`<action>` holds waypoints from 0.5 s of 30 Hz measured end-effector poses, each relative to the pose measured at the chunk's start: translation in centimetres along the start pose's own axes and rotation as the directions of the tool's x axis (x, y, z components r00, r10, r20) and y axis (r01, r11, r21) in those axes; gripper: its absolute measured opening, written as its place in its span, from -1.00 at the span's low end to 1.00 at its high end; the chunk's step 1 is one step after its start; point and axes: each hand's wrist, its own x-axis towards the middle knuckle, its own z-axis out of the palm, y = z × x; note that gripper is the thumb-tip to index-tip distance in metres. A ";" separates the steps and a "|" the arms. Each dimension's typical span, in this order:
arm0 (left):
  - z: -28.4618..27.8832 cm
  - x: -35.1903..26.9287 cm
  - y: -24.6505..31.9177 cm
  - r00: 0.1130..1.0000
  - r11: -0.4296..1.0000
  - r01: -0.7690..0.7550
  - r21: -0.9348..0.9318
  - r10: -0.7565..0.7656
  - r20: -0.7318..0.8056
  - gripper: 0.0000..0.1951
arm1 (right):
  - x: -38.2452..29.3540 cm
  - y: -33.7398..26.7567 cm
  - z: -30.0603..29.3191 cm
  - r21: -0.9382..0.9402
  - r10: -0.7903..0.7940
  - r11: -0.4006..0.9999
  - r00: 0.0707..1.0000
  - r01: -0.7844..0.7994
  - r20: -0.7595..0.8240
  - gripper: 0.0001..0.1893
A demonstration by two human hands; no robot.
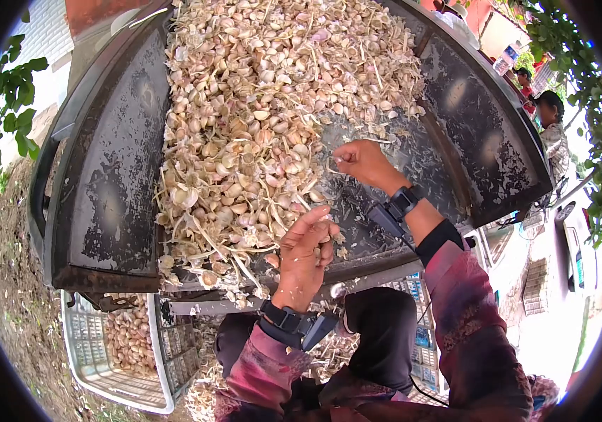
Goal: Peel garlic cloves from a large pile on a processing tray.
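Observation:
A large heap of garlic cloves [264, 126], mixed with papery skins and dry stalks, lies in a worn dark metal cart bed [380, 221]. My left hand [303, 245] is curled at the heap's near edge. Its fingers close on a small pale piece of garlic [335, 235], partly hidden by them. Farther out, my right hand [359, 161] hovers over the bare metal beside the heap, fingers bent inward. Something thin and pale shows at its fingertips, too small to tell whether it is held. Both wrists wear black strapped devices.
Sloping metal side walls [113, 184] flank the heap. Below left stands a white plastic crate [161, 348] with garlic cloves inside. Skins and stalks [208, 393] litter the ground by my knees. A plastic bottle [506, 58] and a seated person [554, 132] are at the right.

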 end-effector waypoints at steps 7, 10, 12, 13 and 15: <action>0.5 0.0 -0.4 0.993 0.992 -0.096 0.079 0.101 -0.055 -0.74 | -7.6 -4.5 -0.1 0.688 0.023 0.716 0.989 -0.120 0.148 -0.85; 0.6 -0.1 -0.7 0.990 0.989 -0.141 0.042 0.142 -0.010 -0.74 | -9.6 -6.3 1.2 0.768 -0.066 0.639 0.993 -0.036 0.102 -0.86; 0.6 -0.2 -0.8 0.987 0.987 -0.153 0.043 0.155 -0.037 -0.75 | -10.3 -7.0 2.5 0.796 -0.047 0.602 0.993 -0.056 0.105 -0.86; 0.7 -0.2 -0.7 0.986 0.986 -0.162 0.039 0.164 -0.036 -0.75 | -10.6 -7.1 3.0 0.800 -0.023 0.597 0.994 -0.069 0.103 -0.85; 0.8 -0.4 -0.1 0.985 0.985 -0.172 0.033 0.173 -0.028 -0.75 | -10.8 -7.0 3.5 0.809 -0.012 0.584 0.996 -0.066 0.090 -0.83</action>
